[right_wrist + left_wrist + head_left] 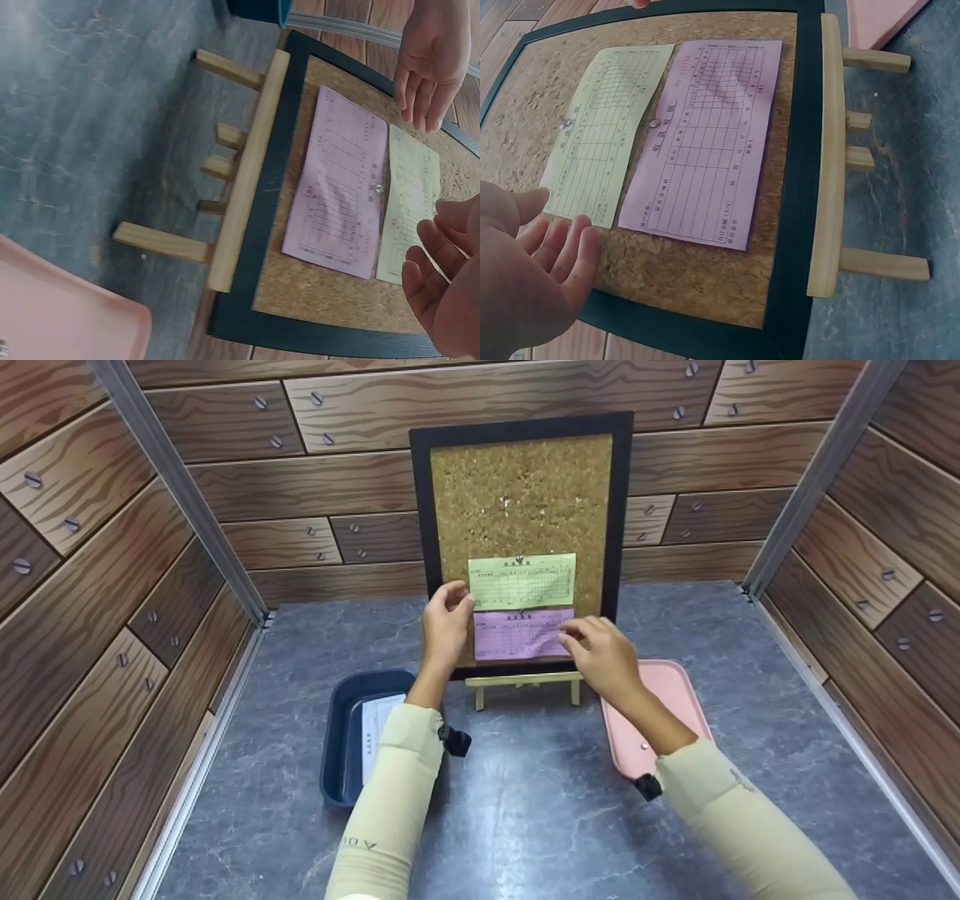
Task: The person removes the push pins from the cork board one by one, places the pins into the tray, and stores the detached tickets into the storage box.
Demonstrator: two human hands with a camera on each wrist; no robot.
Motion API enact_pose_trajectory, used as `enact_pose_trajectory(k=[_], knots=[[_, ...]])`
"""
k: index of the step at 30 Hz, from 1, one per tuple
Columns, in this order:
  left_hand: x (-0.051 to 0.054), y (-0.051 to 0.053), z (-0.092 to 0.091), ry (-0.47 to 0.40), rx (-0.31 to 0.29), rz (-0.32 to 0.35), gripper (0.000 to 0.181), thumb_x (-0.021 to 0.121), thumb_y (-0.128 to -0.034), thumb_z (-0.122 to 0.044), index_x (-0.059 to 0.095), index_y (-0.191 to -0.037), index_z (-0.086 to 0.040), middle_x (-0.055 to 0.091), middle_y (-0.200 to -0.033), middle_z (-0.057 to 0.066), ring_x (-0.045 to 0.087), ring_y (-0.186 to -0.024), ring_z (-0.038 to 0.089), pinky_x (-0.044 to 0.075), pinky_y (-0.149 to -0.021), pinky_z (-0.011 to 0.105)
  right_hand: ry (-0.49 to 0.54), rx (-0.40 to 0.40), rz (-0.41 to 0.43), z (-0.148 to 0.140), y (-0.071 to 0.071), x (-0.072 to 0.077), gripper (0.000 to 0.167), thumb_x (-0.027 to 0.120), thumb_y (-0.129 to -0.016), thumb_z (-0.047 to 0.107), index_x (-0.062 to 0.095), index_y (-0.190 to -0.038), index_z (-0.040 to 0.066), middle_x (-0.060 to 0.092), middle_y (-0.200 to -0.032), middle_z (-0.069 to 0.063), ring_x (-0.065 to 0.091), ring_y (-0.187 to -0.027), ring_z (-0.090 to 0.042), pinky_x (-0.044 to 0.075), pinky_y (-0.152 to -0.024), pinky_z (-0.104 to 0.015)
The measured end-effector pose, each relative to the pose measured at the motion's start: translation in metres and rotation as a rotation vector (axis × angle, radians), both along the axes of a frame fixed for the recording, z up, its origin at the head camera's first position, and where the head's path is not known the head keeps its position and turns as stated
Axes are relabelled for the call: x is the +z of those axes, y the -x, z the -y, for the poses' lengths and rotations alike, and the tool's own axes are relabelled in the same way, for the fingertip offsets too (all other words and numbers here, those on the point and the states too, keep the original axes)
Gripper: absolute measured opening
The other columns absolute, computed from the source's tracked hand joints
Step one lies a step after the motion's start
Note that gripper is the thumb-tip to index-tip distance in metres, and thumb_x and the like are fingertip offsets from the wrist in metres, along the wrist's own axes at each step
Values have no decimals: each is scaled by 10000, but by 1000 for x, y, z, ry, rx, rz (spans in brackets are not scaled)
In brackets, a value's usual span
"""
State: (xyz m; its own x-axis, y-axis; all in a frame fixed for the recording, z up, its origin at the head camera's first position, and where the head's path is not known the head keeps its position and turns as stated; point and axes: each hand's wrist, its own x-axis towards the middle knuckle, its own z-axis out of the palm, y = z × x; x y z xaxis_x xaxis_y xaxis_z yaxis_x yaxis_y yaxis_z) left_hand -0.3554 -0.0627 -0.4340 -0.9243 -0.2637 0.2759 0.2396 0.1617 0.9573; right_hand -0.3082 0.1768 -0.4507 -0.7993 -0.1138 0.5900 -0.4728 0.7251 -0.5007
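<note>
Green slip (525, 582) and purple slip (517, 637) are both pinned up already, low on the corkboard (517, 472) mid-frame. Looks like the white paper (372, 735) in the blue tray (331, 757), lower left, is what's left. Left hand (447, 622) and right hand (606, 656) seem empty, fingers loosely bent, flanking the slips.

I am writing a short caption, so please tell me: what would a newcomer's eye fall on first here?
Most likely the green slip and, just below it, the purple slip, bright against the lower half of the black-framed corkboard. The left hand and the right hand are raised on either side of them. A pink tray lies at right on the table, a dark blue tray with white paper at left.
</note>
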Motion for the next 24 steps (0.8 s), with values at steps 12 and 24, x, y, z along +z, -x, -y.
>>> enact_pose_trajectory(k=[12,24], knots=[[4,13,-8,82,23,20,293,654,-955,-107,674,-1228,-2,710,-1112,141,656,-984,228,540,-870,317,40,-22,-29,13,30,27,149,732,-923,200,769,-1029,102,741,-985,-57,635,-937,-252,504,-813,-439],[9,11,-10,94,57,24,236,676,-952,-130,695,-1166,-35,680,-1106,114,637,-1003,210,526,-888,307,56,-53,-25,28,56,43,173,713,-934,222,761,-1042,95,732,-987,-81,651,-931,-260,508,-809,-443]])
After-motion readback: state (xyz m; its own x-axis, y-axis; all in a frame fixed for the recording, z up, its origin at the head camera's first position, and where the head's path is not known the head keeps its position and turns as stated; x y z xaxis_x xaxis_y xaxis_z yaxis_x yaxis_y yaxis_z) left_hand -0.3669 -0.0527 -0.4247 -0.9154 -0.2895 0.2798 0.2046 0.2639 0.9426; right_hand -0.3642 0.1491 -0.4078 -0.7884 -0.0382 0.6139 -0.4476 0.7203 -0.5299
